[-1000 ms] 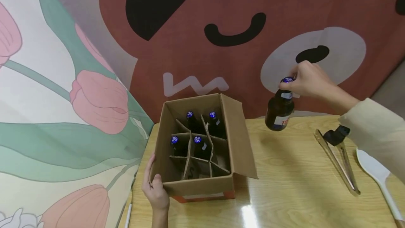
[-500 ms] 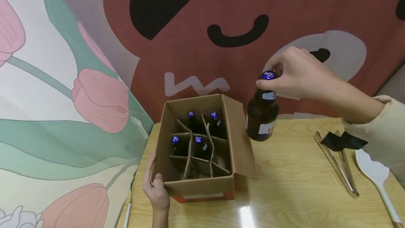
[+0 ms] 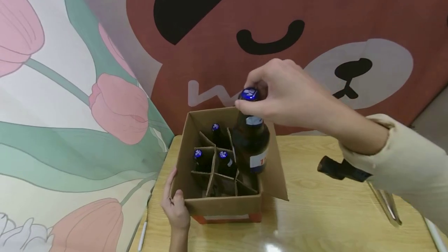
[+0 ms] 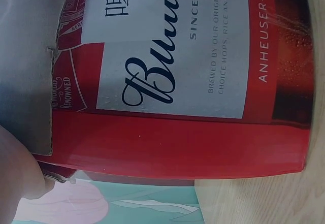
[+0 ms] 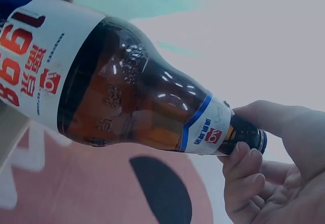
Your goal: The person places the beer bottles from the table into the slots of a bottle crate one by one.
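In the head view my right hand [image 3: 290,92] pinches a brown glass beer bottle [image 3: 250,139] by its neck, just under the blue cap. The bottle hangs nearly upright over the right side of an open cardboard box [image 3: 224,207], overlapping its back right cells. In the right wrist view, thumb and fingertips close round the neck of the beer bottle [image 5: 147,92], whose white label reads 1998. My left hand [image 3: 176,209] grips the box's front left corner, thumb at the rim, fingers along the outer side. Three blue-capped bottles [image 3: 224,162] show among the cardboard dividers.
The box's side flap [image 3: 276,170] sticks out to the right. On the wooden table [image 3: 308,197] lie metal tongs [image 3: 386,201] and a white handle [image 3: 435,232], both partly behind the sleeve. A thin white stick [image 3: 142,236] lies at the left edge. Printed cloth hangs behind.
My right hand has carried the beer bottle leftward from above the table to over the box, where it now hides a back bottle. The left hand keeps its grip on the box.
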The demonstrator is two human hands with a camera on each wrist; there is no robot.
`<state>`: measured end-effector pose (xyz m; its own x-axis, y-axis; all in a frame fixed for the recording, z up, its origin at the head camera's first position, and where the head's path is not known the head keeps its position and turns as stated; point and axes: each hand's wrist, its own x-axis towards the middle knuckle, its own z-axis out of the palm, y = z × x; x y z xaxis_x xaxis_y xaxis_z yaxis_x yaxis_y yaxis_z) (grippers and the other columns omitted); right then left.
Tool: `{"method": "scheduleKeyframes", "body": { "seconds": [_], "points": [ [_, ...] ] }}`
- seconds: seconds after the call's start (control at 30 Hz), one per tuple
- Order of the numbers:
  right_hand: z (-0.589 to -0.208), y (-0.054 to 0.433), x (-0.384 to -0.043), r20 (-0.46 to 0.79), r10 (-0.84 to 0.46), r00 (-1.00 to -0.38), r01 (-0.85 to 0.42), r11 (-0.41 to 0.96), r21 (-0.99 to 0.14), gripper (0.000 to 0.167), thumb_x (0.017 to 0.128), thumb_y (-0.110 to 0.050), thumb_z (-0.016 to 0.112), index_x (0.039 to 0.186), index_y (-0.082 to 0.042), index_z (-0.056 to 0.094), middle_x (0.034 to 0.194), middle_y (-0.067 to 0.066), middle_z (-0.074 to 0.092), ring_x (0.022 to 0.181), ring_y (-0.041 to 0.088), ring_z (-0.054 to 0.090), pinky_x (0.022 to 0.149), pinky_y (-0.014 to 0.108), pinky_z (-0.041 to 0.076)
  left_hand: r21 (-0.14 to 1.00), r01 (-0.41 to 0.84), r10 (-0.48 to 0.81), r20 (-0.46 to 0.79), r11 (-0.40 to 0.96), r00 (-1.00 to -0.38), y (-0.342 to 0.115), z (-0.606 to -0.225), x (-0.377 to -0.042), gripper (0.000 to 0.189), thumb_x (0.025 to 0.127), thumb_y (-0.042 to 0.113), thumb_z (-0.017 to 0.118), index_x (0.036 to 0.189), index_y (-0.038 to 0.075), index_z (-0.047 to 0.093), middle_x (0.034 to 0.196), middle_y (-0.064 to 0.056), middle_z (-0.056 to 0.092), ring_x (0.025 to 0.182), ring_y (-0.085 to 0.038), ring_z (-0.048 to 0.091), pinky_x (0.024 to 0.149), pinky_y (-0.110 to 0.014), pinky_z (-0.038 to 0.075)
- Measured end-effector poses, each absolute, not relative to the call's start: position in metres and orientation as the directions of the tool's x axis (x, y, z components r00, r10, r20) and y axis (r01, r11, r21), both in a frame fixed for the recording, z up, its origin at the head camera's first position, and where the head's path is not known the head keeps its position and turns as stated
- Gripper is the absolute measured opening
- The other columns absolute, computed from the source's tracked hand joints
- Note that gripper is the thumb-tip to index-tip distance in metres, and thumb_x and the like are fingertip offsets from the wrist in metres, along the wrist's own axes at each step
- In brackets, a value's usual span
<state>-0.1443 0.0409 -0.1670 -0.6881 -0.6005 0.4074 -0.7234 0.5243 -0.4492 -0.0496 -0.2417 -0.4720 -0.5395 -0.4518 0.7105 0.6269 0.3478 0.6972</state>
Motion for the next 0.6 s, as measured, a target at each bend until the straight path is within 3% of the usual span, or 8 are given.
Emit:
{"method": "scheduleKeyframes", "body": {
  "seconds": [0.2, 0.4, 0.6],
  "points": [
    [-0.179, 0.011, -0.142, 0.381, -0.664, -0.644, -0.749, 0.445, -0.491, 0.017, 0.085, -0.023, 0.076, 0.072, -0.014, 0.068, 0.059, -0.004, 0.055, 0.050, 0.014, 0.048, 0.047, 0.030, 0.036, 0.699, 0.613, -0.448, 0.711, 0.368, -0.542, -0.240, -0.471, -0.050, 0.055, 0.081, -0.013, 0.036, 0.132, -0.014, 0.055, 0.133, -0.030, 0.055, 0.127, -0.028, 0.052, 0.104, -0.029, 0.041],
    [-0.205, -0.019, -0.144, 0.385, -0.695, -0.607, -0.760, 0.367, -0.536, 0.024, 0.085, -0.023, 0.075, 0.066, -0.013, 0.063, 0.053, -0.003, 0.046, 0.045, 0.014, 0.042, 0.044, 0.028, 0.029, 0.701, 0.610, -0.443, 0.710, 0.371, -0.547, -0.240, -0.466, -0.049, 0.057, 0.080, -0.012, 0.035, 0.133, -0.013, 0.055, 0.134, -0.030, 0.055, 0.127, -0.029, 0.052, 0.105, -0.030, 0.041],
    [-0.235, -0.041, -0.144, 0.335, -0.729, -0.598, -0.748, 0.356, -0.560, 0.021, 0.086, -0.025, 0.075, 0.071, -0.014, 0.066, 0.058, -0.006, 0.053, 0.046, 0.011, 0.047, 0.043, 0.025, 0.034, 0.708, 0.584, -0.449, 0.705, 0.397, -0.549, -0.240, -0.465, -0.045, 0.058, 0.078, -0.013, 0.034, 0.132, -0.012, 0.056, 0.133, -0.029, 0.056, 0.127, -0.028, 0.053, 0.104, -0.030, 0.042]
  ]
}}
